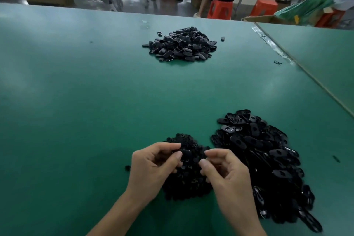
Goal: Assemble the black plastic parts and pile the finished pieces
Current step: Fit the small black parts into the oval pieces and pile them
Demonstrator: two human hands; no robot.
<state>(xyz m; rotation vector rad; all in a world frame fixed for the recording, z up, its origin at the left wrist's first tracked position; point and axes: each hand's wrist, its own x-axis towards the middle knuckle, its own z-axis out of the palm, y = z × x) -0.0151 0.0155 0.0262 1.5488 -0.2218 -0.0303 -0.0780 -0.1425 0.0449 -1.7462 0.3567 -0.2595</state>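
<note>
My left hand [155,166] pinches a black oval piece [186,153] between thumb and fingers. Its long side seems to run left to right, pointing at my right hand [224,172]. The right hand's fingers are curled, with the tips close together just beside the piece. I cannot tell if they hold a small part. Both hands hover over the pile of small black parts [183,184]. The pile of flat oval pieces [268,159] sits just to the right. The finished pile [182,45] lies far ahead, across bare green surface [86,101].
</note>
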